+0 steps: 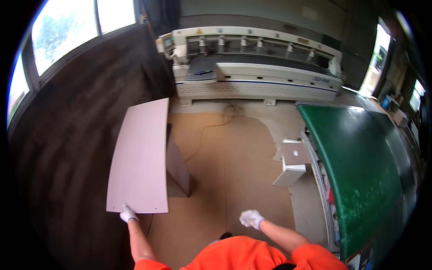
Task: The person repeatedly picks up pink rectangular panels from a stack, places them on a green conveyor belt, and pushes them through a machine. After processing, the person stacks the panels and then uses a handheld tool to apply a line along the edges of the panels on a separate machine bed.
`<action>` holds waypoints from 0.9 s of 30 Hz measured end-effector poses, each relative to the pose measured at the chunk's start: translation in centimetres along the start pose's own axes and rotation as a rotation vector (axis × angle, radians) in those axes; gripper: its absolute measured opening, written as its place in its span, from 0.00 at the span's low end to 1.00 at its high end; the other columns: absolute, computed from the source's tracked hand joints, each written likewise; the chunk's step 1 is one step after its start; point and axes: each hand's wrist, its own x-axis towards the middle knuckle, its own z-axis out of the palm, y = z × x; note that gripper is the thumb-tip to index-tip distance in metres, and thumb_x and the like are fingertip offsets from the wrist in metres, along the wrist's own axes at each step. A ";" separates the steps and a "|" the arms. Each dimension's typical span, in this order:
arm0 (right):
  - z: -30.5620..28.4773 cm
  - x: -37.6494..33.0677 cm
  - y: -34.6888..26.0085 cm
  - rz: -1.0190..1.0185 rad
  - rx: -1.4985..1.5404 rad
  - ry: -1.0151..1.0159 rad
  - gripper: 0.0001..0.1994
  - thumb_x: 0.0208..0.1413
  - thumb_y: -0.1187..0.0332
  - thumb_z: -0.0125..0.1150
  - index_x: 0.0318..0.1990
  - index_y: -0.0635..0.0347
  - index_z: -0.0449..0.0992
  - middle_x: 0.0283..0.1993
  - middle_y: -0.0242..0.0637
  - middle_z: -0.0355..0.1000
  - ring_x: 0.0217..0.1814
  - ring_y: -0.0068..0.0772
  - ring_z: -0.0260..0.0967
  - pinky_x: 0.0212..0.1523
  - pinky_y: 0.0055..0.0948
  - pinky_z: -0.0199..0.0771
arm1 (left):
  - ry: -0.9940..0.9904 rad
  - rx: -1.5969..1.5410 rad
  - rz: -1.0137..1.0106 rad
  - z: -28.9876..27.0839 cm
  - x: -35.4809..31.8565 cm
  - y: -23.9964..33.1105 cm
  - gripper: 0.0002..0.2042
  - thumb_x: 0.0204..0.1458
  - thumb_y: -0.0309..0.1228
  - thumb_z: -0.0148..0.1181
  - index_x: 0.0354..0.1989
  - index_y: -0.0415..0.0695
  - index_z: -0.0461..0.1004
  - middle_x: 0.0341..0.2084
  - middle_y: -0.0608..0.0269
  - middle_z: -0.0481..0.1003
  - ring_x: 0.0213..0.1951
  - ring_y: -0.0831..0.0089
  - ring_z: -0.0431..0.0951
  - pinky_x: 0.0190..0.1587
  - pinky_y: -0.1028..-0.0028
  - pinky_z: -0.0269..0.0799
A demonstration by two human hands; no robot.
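A long pale pinkish board [140,155] lies on a support at the left, with two small dark marks near its close edge. My left hand [128,213], in a white glove, grips that near edge at its left part; the fingers beneath the board are hidden. In front of my body, above the brown floor sheet, my right hand [251,219] hangs in a white glove. Its fingers are curled in and nothing shows in them. It touches neither the board nor the green-topped table [355,166] farther right.
Under the board stands a panel support [178,166]. A long white machine [256,81] spans the back. A small white stand with a brown top [294,155] is beside the green table. Across the brown floor sheet [225,180] runs a thin yellowish cable [201,130]. A dark wall rises at left.
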 end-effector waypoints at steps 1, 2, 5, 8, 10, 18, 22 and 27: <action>-0.5 -2.4 2.9 0.030 -0.243 0.103 0.11 0.63 0.66 0.55 0.27 0.47 0.79 0.27 0.28 0.74 0.26 0.28 0.71 0.23 0.33 0.67 | -0.020 -0.031 -0.026 -0.9 1.8 0.5 0.29 0.63 0.46 0.68 0.50 0.23 0.77 0.46 0.47 0.83 0.39 0.61 0.79 0.44 0.58 0.81; -1.6 -6.0 6.7 0.079 -0.548 0.162 0.09 0.61 0.65 0.56 0.30 0.47 0.82 0.30 0.30 0.77 0.29 0.32 0.75 0.25 0.36 0.71 | -0.015 0.016 -0.124 1.4 -0.4 0.6 0.30 0.62 0.48 0.69 0.52 0.25 0.77 0.46 0.50 0.83 0.38 0.62 0.79 0.42 0.58 0.81; -0.6 -13.5 13.3 0.112 -1.323 0.044 0.10 0.55 0.63 0.59 0.36 0.47 0.89 0.38 0.37 0.86 0.39 0.44 0.85 0.33 0.45 0.83 | -0.850 -0.251 -0.315 -0.7 -0.2 1.1 0.29 0.72 0.52 0.46 0.63 0.36 0.75 0.60 0.48 0.77 0.60 0.50 0.77 0.63 0.51 0.75; -1.3 -17.9 20.4 0.093 -1.347 0.191 0.15 0.52 0.62 0.60 0.41 0.54 0.88 0.42 0.48 0.84 0.45 0.55 0.84 0.43 0.52 0.85 | -0.325 0.440 0.942 4.3 -12.0 -2.9 0.29 0.70 0.54 0.48 0.63 0.39 0.76 0.59 0.49 0.79 0.59 0.50 0.78 0.62 0.52 0.76; -1.4 -19.6 27.2 0.228 -1.078 0.431 0.16 0.58 0.58 0.57 0.43 0.54 0.88 0.45 0.48 0.84 0.48 0.55 0.83 0.48 0.49 0.82 | -0.414 0.519 1.158 7.8 -26.1 -5.3 0.29 0.69 0.54 0.50 0.63 0.40 0.76 0.57 0.49 0.80 0.58 0.50 0.79 0.61 0.52 0.76; -0.8 -27.7 37.4 0.148 0.213 1.099 0.19 0.58 0.49 0.59 0.44 0.51 0.87 0.47 0.45 0.84 0.52 0.50 0.80 0.53 0.41 0.77 | -2.037 1.293 1.186 7.3 -62.3 -22.7 0.30 0.63 0.57 0.56 0.63 0.47 0.78 0.53 0.50 0.83 0.56 0.50 0.82 0.59 0.54 0.78; -0.8 -33.8 42.4 0.155 0.067 1.259 0.14 0.58 0.52 0.61 0.38 0.51 0.82 0.41 0.44 0.81 0.47 0.49 0.80 0.48 0.43 0.76 | -2.330 1.178 1.384 12.6 -76.3 -22.9 0.30 0.60 0.61 0.57 0.60 0.51 0.79 0.53 0.52 0.83 0.56 0.48 0.82 0.60 0.56 0.77; -2.6 -44.8 39.0 0.043 -0.133 1.730 0.08 0.61 0.60 0.57 0.36 0.52 0.77 0.36 0.45 0.78 0.39 0.54 0.77 0.40 0.49 0.75 | -2.025 0.751 1.386 18.6 -86.2 -21.2 0.22 0.55 0.46 0.67 0.48 0.39 0.81 0.40 0.45 0.84 0.44 0.47 0.85 0.51 0.52 0.80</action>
